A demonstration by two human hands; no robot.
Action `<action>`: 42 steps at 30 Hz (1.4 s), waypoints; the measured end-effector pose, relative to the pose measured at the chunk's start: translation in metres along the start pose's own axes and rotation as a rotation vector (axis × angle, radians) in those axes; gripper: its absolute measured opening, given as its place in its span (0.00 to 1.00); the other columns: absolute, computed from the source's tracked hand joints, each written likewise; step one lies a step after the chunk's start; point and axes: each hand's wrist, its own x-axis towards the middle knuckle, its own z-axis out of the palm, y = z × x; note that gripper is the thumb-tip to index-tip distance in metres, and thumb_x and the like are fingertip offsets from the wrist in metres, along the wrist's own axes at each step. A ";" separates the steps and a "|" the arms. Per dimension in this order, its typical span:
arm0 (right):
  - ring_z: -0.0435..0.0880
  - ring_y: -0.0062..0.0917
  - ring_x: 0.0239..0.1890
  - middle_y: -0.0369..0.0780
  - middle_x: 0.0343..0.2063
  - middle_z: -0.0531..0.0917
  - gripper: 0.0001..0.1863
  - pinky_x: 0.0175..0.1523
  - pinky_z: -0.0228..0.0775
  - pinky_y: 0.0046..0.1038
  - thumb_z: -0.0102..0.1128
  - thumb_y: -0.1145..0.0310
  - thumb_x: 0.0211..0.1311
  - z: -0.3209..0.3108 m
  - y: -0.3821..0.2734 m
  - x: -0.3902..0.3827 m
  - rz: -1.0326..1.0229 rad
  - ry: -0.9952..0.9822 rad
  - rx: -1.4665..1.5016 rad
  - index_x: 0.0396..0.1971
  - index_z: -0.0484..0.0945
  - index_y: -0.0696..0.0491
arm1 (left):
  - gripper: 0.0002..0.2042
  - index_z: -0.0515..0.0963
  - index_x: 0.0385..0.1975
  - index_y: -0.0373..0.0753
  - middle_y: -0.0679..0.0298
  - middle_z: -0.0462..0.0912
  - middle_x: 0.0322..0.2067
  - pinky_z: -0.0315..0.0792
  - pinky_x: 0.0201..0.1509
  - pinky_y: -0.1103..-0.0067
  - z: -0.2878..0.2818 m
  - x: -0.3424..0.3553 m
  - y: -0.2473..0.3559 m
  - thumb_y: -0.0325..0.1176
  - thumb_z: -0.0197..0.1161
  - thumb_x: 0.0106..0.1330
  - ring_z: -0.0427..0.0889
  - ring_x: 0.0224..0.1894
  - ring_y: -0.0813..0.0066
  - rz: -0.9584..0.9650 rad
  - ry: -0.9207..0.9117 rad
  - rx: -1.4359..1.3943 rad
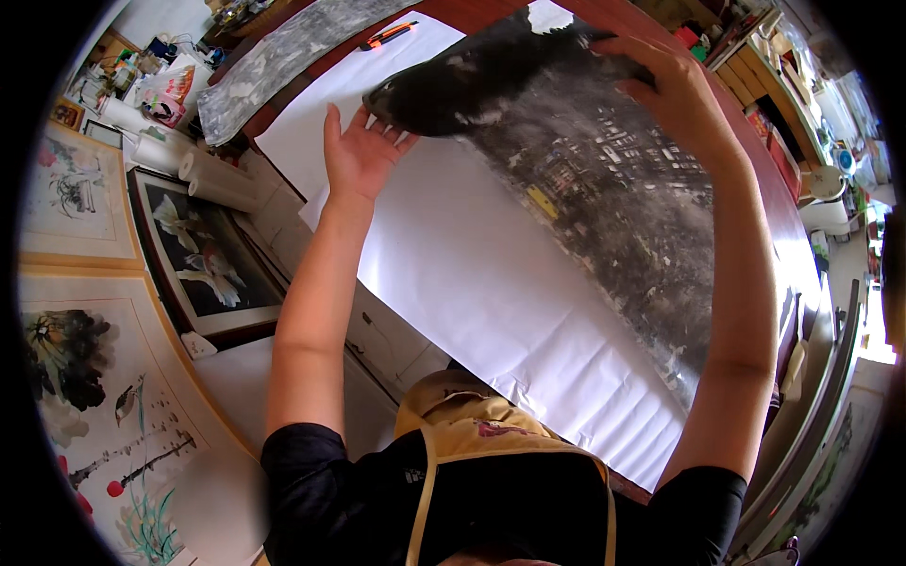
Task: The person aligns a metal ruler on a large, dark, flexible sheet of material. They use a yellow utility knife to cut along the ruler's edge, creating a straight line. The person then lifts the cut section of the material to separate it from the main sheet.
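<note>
A large dark ink painting (604,189) on paper, with grey and white patches and a small yellow mark, lies slantwise over a white sheet (453,245). Its far end is lifted and curls over. My left hand (360,156) is palm up at the left corner of this curled end, fingers spread, their tips against or just under the edge and partly hidden. At the far right, my right hand (675,90) bends its fingers over the painting's upper edge and grips it there; the exact contact of thumb and fingers is hard to make out.
The sheets rest on a dark red table (651,28). An orange-and-black cutter (388,36) lies on the white sheet's far part. A grey painted strip (283,61) is along the far left. Framed pictures (208,255) and white paper rolls (217,179) stand left, boards (821,396) right.
</note>
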 end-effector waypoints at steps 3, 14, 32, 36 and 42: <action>0.87 0.39 0.45 0.41 0.51 0.85 0.26 0.52 0.79 0.40 0.67 0.81 0.60 -0.002 -0.030 0.001 -0.055 -0.025 0.012 0.57 0.83 0.42 | 0.29 0.63 0.70 0.32 0.50 0.75 0.62 0.69 0.71 0.57 -0.020 -0.010 -0.003 0.44 0.56 0.75 0.78 0.62 0.57 -0.012 -0.185 -0.109; 0.84 0.39 0.56 0.44 0.69 0.72 0.58 0.61 0.80 0.41 0.82 0.69 0.48 -0.050 -0.119 -0.156 0.070 -0.321 -0.112 0.79 0.57 0.32 | 0.19 0.76 0.62 0.33 0.50 0.80 0.60 0.74 0.68 0.62 -0.101 -0.002 0.087 0.33 0.49 0.78 0.80 0.61 0.56 0.319 -0.002 -0.028; 0.75 0.46 0.65 0.52 0.61 0.77 0.34 0.69 0.68 0.40 0.71 0.48 0.66 -0.091 -0.092 -0.722 1.436 0.303 -0.429 0.66 0.75 0.51 | 0.37 0.67 0.71 0.34 0.54 0.72 0.69 0.69 0.72 0.61 -0.124 -0.167 -0.097 0.61 0.45 0.76 0.73 0.68 0.59 0.195 0.411 0.458; 0.77 0.46 0.63 0.55 0.59 0.77 0.39 0.68 0.69 0.39 0.71 0.47 0.65 -0.088 -0.121 -0.885 1.688 0.565 -0.473 0.67 0.72 0.57 | 0.41 0.67 0.72 0.33 0.53 0.72 0.70 0.70 0.72 0.61 -0.125 -0.280 -0.156 0.67 0.44 0.75 0.72 0.69 0.59 0.152 0.526 0.462; 0.83 0.38 0.57 0.51 0.56 0.81 0.42 0.61 0.73 0.37 0.69 0.41 0.65 -0.047 -0.138 -0.987 1.824 0.631 0.029 0.66 0.72 0.59 | 0.51 0.77 0.52 0.29 0.54 0.87 0.52 0.79 0.58 0.68 -0.237 -0.371 -0.157 0.82 0.42 0.63 0.85 0.52 0.63 -0.178 0.094 0.061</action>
